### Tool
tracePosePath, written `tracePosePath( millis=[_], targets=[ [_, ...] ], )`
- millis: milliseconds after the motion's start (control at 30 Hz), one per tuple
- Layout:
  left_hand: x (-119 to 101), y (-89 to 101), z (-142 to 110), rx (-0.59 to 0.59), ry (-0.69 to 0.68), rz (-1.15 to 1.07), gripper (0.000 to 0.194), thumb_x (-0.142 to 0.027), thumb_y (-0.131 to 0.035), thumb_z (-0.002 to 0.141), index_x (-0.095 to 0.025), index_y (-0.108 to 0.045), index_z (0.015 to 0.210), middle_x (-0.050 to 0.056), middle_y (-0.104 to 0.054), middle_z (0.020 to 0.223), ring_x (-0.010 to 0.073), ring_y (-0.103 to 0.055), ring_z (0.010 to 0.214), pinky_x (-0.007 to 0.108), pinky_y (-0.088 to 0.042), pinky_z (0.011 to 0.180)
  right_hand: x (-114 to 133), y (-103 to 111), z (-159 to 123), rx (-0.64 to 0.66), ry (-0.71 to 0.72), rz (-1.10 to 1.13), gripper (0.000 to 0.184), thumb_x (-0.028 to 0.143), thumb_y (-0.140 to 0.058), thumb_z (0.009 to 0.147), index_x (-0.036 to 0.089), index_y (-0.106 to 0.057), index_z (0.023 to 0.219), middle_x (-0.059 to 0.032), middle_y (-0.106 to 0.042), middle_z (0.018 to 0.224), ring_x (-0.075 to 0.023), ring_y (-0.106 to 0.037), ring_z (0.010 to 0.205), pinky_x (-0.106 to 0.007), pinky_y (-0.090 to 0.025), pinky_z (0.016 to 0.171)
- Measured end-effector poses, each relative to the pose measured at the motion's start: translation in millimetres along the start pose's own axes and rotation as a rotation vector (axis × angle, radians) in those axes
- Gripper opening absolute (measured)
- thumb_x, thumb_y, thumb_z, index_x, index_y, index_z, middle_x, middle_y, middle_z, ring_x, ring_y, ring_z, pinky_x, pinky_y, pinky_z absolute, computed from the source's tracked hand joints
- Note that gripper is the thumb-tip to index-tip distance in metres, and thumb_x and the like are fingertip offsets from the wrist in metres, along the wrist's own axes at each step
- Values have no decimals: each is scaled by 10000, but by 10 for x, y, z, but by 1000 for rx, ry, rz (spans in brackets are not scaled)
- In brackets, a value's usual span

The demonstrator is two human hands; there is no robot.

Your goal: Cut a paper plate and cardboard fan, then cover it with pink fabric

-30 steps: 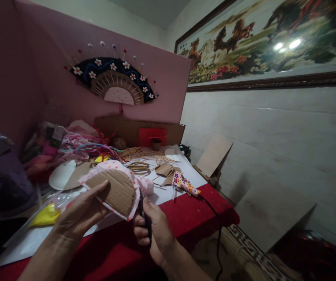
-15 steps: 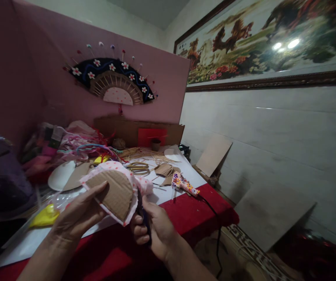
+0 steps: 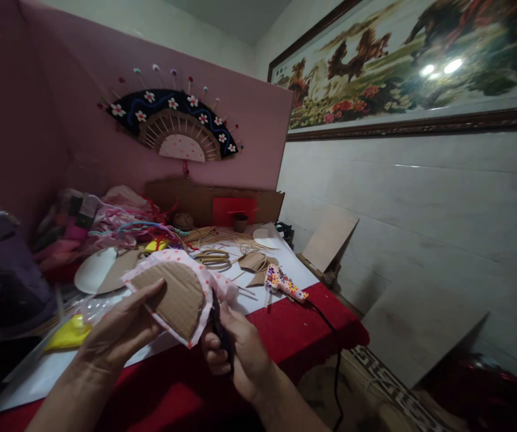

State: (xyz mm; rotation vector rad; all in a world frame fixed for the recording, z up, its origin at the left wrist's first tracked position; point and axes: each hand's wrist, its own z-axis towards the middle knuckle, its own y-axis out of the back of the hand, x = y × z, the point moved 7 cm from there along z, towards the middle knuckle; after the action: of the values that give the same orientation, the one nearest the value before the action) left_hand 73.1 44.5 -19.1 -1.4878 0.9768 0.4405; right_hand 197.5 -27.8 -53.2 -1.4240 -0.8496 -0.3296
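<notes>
Beyond both hands rises a pink wall [image 3: 260, 138], and beneath them spreads a red-draped table [image 3: 325, 324]. The left hand [image 3: 125, 330] is clamped on a rounded cardboard piece [image 3: 175, 297], thumb across its face. The right hand [image 3: 242, 348] is wrapped around a slim dark tool [image 3: 216, 318]. The cardboard piece extends from the left hand toward the right one, and dotted pink fabric [image 3: 172, 256] borders its curved edge, bunching just beyond the right hand. To the right of that hand and farther off, a flower-patterned glue gun [image 3: 281, 282] lies on the table. The tool's tip points up beside the fabric (whether they touch is hard to say). Its lower part disappears into the right hand's grip; cardboard covers most of the left fingers.
</notes>
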Motion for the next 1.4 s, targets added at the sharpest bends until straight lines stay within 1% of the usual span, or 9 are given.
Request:
tracePosePath(
  millis=[267, 433, 567, 667, 833, 933, 1100, 1300, 1400],
  targets=[
    [17, -12, -5, 22, -4, 11, 357, -25, -535, 796, -136, -639, 1119, 124, -741, 866, 268, -716, 776, 375, -597, 699, 11, 35, 12, -54, -20, -71, 416, 593, -564, 786, 205, -415, 798, 85, -405, 535, -11, -240, 342, -151, -75, 346],
    [29, 6, -1, 23, 6, 27, 405, -28, -552, 784, -146, -613, 1166, 122, -741, 883, 268, -716, 771, 398, -589, 713, -4, 70, 12, -107, -38, -81, 495, 623, -641, 697, 212, -383, 795, 108, -350, 522, 1, -188, 345, -142, -49, 353],
    [36, 28, 7, -2, 14, 38, 414, -31, -552, 779, -144, -608, 1174, 115, -741, 878, 273, -715, 772, 396, -596, 692, 1, 97, 15, -135, 4, -132, 554, 644, -683, 630, 208, -367, 760, 116, -332, 510, 7, -172, 345, -141, -42, 346],
    [31, 30, 7, -6, 16, 49, 408, -31, -547, 780, -142, -612, 1168, 116, -741, 885, 275, -713, 785, 387, -598, 689, -1, 104, -4, -146, 6, -153, 553, 648, -676, 633, 206, -370, 758, 116, -339, 509, 8, -190, 346, -135, -48, 348],
    [25, 12, 7, 26, 11, 68, 397, -34, -566, 772, -133, -621, 1152, 121, -740, 894, 279, -710, 797, 400, -594, 708, 6, 82, -26, -120, -29, -130, 498, 614, -657, 688, 208, -390, 796, 97, -391, 550, -2, -271, 355, -132, -89, 350],
    [46, -11, 15, 61, 24, 91, 392, -34, -583, 758, -111, -626, 1139, 138, -736, 904, 291, -708, 791, 425, -589, 715, 8, 80, -7, -109, -47, -123, 472, 607, -639, 712, 203, -409, 793, 92, -394, 551, -3, -267, 351, -136, -88, 345],
    [66, -18, 31, 77, 36, 111, 332, -41, -599, 750, -104, -655, 1071, 137, -737, 872, 297, -707, 773, 435, -587, 710, 24, 94, 21, -128, -13, -115, 504, 622, -665, 671, 200, -407, 767, 95, -376, 540, 1, -243, 355, -136, -81, 338],
    [61, 17, 26, 67, 35, 117, 360, -38, -600, 749, -121, -648, 1096, 123, -738, 889, 279, -709, 762, 413, -589, 708, 27, 106, 0, -176, 37, -169, 558, 668, -668, 620, 204, -398, 772, 115, -322, 497, 5, -176, 353, -133, -48, 336],
    [66, 14, 24, 81, 40, 116, 353, -39, -616, 740, -127, -654, 1080, 118, -738, 910, 276, -707, 781, 401, -588, 710, 9, 117, -7, -183, 14, -184, 573, 689, -659, 608, 203, -413, 786, 108, -343, 504, 0, -218, 351, -131, -66, 336]
  ],
)
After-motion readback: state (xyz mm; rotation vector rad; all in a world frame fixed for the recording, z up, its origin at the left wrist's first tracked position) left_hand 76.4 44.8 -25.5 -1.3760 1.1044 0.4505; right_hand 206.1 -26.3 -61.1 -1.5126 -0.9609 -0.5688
